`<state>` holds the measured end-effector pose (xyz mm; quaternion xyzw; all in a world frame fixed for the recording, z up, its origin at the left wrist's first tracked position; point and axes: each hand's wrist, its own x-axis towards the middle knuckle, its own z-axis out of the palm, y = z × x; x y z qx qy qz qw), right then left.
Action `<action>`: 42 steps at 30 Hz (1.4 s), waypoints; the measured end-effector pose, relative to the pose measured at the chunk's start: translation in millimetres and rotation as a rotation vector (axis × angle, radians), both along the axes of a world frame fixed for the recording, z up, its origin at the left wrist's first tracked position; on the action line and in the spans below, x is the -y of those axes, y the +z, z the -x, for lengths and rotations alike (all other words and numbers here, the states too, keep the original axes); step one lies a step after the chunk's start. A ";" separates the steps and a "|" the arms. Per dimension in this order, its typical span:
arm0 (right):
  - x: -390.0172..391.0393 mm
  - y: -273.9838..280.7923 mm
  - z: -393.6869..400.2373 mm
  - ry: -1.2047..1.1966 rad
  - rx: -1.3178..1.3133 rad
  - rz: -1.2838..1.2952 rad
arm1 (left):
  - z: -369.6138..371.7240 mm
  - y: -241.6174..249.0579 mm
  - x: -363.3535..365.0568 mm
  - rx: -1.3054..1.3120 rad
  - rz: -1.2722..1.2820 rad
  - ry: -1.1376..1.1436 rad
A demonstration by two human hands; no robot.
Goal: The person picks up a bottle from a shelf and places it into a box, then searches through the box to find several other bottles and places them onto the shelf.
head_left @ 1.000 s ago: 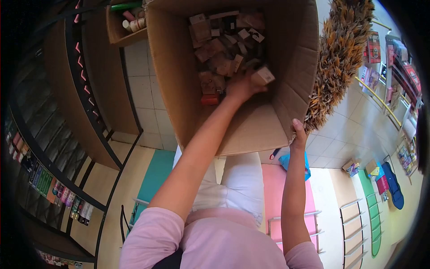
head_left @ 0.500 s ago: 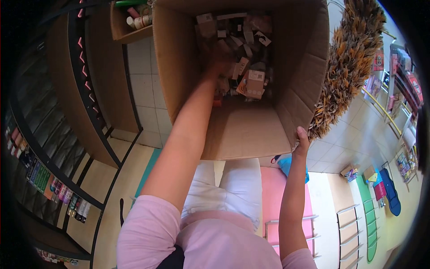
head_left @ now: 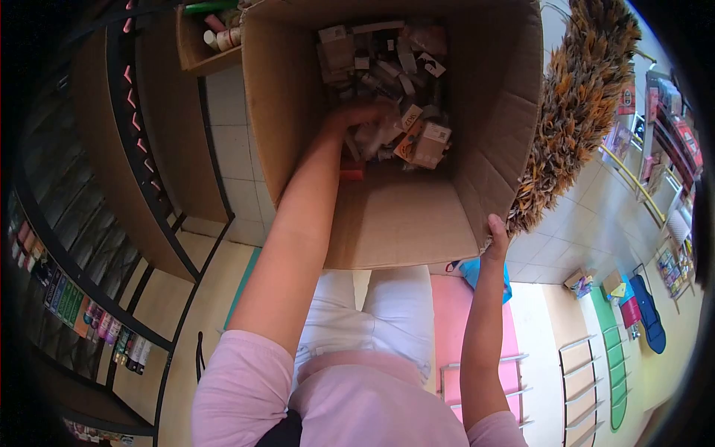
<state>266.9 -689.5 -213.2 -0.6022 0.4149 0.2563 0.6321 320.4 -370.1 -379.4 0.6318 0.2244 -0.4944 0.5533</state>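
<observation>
A large open cardboard box (head_left: 406, 223) faces me, its inside shadowed. Small cartons and plastic-wrapped packs lie jumbled at its bottom, among them a white-and-orange carton (head_left: 430, 145). Deep inside, my left hand (head_left: 363, 114) has its fingers curled over a crinkled clear plastic packet (head_left: 368, 140); the grip is partly lost in shadow. A red item (head_left: 352, 171) shows just below that wrist. My right hand (head_left: 497, 237) grips the box's near right corner, thumb on the cardboard, the other fingers hidden behind it.
A brown feathery duster (head_left: 573, 127) stands right of the box. Dark shelving (head_left: 160, 141) with goods runs along the left, and a small open carton (head_left: 201, 63) of bottles sits at upper left. A blue bag (head_left: 484, 279) lies by my right forearm. Display racks (head_left: 581, 384) line the right.
My left hand has shifted slightly left inside the box, and clear plastic now shows beneath it. More of the red item is visible. The box has tilted slightly; my right hand keeps its hold.
</observation>
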 end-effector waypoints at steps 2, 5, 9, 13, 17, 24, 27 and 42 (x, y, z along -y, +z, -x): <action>-0.9 -1.0 1.6 0.000 -0.002 -0.014 | 2.5 5.3 4.7 -0.139 0.032 -0.074; -1.6 -3.1 0.9 0.009 0.037 -0.026 | -10.8 59.3 19.9 -0.250 -0.094 0.042; 12.1 -14.9 9.9 0.015 0.037 -0.043 | -12.6 34.4 22.0 0.566 -0.491 0.073; 7.8 -7.2 4.7 0.023 -0.025 -0.067 | -16.7 13.4 29.3 0.929 -0.841 -0.485; 0.5 -6.1 2.4 0.020 0.043 -0.067 | -19.9 17.3 42.5 0.655 -0.975 -0.473; 0.1 -3.8 4.1 0.058 0.027 -0.038 | -12.2 40.2 -10.2 0.426 -0.809 -0.570; 0.7 -8.2 7.1 0.057 0.079 -0.054 | -7.2 10.4 -3.4 0.699 -0.876 -0.539; 5.5 -4.5 12.8 0.026 -0.015 -0.047 | -32.0 -14.5 28.5 1.118 -0.925 -0.847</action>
